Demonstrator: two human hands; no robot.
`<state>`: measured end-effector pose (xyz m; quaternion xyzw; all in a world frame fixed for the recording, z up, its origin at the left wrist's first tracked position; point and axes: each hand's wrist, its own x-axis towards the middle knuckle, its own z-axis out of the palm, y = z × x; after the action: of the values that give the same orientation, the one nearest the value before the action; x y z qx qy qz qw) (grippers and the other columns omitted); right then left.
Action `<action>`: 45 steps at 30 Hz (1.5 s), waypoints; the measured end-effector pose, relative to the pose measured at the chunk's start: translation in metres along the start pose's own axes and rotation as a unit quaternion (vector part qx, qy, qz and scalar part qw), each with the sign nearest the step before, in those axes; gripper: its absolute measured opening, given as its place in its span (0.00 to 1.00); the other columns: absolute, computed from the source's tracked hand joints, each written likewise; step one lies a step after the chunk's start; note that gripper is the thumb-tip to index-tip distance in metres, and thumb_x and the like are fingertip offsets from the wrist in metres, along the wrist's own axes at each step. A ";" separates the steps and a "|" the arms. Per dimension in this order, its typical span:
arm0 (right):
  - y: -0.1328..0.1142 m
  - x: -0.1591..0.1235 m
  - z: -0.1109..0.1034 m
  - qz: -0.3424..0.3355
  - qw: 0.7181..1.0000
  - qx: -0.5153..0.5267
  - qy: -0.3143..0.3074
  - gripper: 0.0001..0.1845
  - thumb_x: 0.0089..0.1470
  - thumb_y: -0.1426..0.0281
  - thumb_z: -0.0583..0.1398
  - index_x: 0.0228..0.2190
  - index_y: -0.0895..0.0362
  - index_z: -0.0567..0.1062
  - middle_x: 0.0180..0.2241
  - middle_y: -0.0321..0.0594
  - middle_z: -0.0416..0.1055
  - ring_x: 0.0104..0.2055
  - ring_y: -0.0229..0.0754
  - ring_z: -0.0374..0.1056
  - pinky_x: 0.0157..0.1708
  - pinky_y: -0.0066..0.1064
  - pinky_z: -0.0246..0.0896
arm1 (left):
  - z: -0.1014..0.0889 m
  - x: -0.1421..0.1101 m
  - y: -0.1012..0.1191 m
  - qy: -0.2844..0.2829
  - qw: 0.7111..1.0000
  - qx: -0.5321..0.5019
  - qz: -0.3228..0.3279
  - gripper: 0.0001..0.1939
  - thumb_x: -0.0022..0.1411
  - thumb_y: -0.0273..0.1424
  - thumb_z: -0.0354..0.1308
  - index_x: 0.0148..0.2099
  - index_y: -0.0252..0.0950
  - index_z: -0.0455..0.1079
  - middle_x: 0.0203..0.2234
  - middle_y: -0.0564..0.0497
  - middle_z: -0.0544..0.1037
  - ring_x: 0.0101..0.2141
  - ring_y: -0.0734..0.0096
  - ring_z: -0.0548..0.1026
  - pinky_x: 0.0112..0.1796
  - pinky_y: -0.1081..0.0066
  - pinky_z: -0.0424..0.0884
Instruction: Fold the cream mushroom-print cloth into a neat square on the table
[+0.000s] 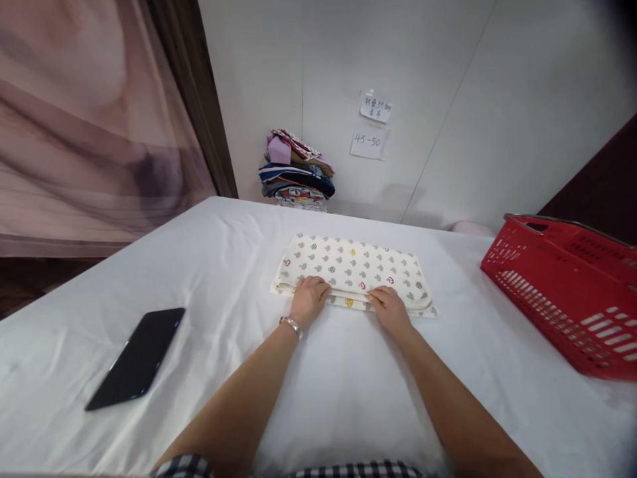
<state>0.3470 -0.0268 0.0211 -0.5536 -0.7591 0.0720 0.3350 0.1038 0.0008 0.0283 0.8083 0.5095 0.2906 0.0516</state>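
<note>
A cream cloth printed with small grey and coloured mushrooms lies folded in the middle of the white-covered table. My left hand, with a silver bracelet at the wrist, rests on the cloth's near edge, its fingers curled over the folded layers. My right hand grips the same near edge a little to the right, with fingers pinched on the layers. Both forearms reach in from the bottom of the view.
A black phone lies face up at the left on the table. A red plastic basket stands at the right edge. A stack of folded clothes sits against the far wall below two paper notes. A pinkish curtain hangs at the left.
</note>
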 end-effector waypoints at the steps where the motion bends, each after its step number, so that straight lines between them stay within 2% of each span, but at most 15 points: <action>1: 0.001 -0.001 0.001 -0.007 1.000 0.006 0.017 0.14 0.59 0.65 0.52 0.36 0.52 0.77 0.37 0.41 0.72 0.41 0.45 0.64 0.43 0.40 0.61 | 0.000 0.000 0.000 0.012 1.000 0.004 0.009 0.12 0.64 0.31 0.48 0.36 0.38 0.74 0.35 0.49 0.76 0.39 0.65 0.68 0.42 0.63 0.60; 4: 0.002 -0.005 0.001 -0.056 0.997 0.002 0.046 0.14 0.59 0.68 0.51 0.37 0.53 0.77 0.37 0.42 0.71 0.41 0.45 0.64 0.41 0.39 0.61 | -0.002 -0.002 0.000 0.040 0.999 0.014 0.034 0.12 0.65 0.30 0.48 0.36 0.38 0.74 0.35 0.49 0.76 0.38 0.65 0.68 0.41 0.63 0.61; 8: 0.001 -0.009 -0.003 -0.099 0.995 -0.010 0.028 0.14 0.59 0.70 0.52 0.36 0.53 0.77 0.34 0.42 0.71 0.39 0.44 0.63 0.40 0.38 0.60 | -0.006 -0.006 -0.001 0.034 0.997 0.026 0.060 0.11 0.64 0.30 0.49 0.35 0.39 0.73 0.34 0.50 0.75 0.38 0.66 0.68 0.41 0.64 0.61; 12: 0.001 -0.010 -0.005 -0.107 0.994 -0.020 0.009 0.13 0.59 0.71 0.52 0.34 0.53 0.77 0.34 0.42 0.70 0.39 0.44 0.62 0.40 0.38 0.60 | -0.006 -0.010 -0.003 0.007 0.998 0.021 0.062 0.11 0.64 0.31 0.50 0.36 0.38 0.73 0.36 0.50 0.76 0.39 0.66 0.68 0.42 0.64 0.62; 17: 0.008 -0.009 -0.003 -0.112 0.993 -0.042 -0.003 0.10 0.57 0.70 0.55 0.37 0.54 0.77 0.36 0.41 0.70 0.40 0.44 0.61 0.40 0.37 0.59 | -0.004 -0.011 -0.008 -0.005 0.998 0.020 0.054 0.08 0.60 0.32 0.56 0.42 0.39 0.72 0.40 0.49 0.75 0.42 0.64 0.69 0.44 0.63 0.62; 25: 0.010 -0.008 0.002 -0.108 0.991 -0.066 0.049 0.14 0.59 0.70 0.51 0.38 0.54 0.77 0.36 0.42 0.69 0.38 0.43 0.61 0.38 0.36 0.56 | -0.007 -0.004 -0.003 0.024 0.996 0.069 0.050 0.09 0.63 0.32 0.52 0.39 0.39 0.74 0.37 0.49 0.75 0.40 0.64 0.68 0.42 0.65 0.61; 30: 0.003 -0.006 0.002 -0.082 0.985 -0.121 0.091 0.13 0.59 0.71 0.52 0.37 0.54 0.77 0.34 0.42 0.68 0.37 0.44 0.59 0.38 0.36 0.53 | -0.012 -0.002 0.008 0.046 0.988 0.149 0.010 0.11 0.64 0.33 0.50 0.39 0.41 0.74 0.32 0.48 0.74 0.36 0.62 0.67 0.37 0.63 0.58; 36: -0.004 -0.003 0.006 -0.112 0.986 -0.122 0.032 0.11 0.58 0.71 0.54 0.39 0.54 0.75 0.35 0.40 0.69 0.39 0.43 0.60 0.39 0.35 0.51 | -0.014 -0.003 0.011 0.029 0.986 0.166 -0.004 0.13 0.65 0.33 0.47 0.38 0.40 0.74 0.26 0.48 0.74 0.34 0.63 0.69 0.38 0.63 0.56; 39: -0.004 -0.002 0.007 -0.113 0.985 -0.125 0.038 0.11 0.58 0.72 0.54 0.39 0.53 0.76 0.35 0.40 0.69 0.38 0.43 0.60 0.38 0.35 0.51 | -0.014 -0.004 0.013 -0.003 0.986 0.163 -0.030 0.15 0.66 0.34 0.45 0.38 0.40 0.74 0.25 0.48 0.76 0.33 0.64 0.71 0.37 0.64 0.57; 42: -0.004 -0.001 0.007 -0.098 0.984 -0.137 0.063 0.13 0.57 0.74 0.54 0.39 0.52 0.77 0.33 0.40 0.68 0.37 0.43 0.58 0.36 0.34 0.50 | -0.012 -0.006 0.017 -0.040 0.986 0.140 -0.081 0.16 0.67 0.36 0.44 0.43 0.42 0.73 0.28 0.49 0.78 0.31 0.66 0.73 0.34 0.68 0.59; 45: -0.004 -0.001 0.007 -0.089 0.982 -0.149 0.071 0.13 0.57 0.74 0.54 0.38 0.51 0.77 0.32 0.40 0.66 0.35 0.42 0.57 0.36 0.34 0.50 | -0.007 -0.009 0.019 -0.044 0.987 0.101 -0.117 0.16 0.66 0.36 0.44 0.49 0.44 0.70 0.34 0.51 0.79 0.33 0.68 0.75 0.31 0.71 0.61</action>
<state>0.3404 -0.0271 0.0174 -0.5312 -0.7816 -0.1118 0.3072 0.1129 -0.0173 0.0380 0.7562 0.6245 0.1936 0.0263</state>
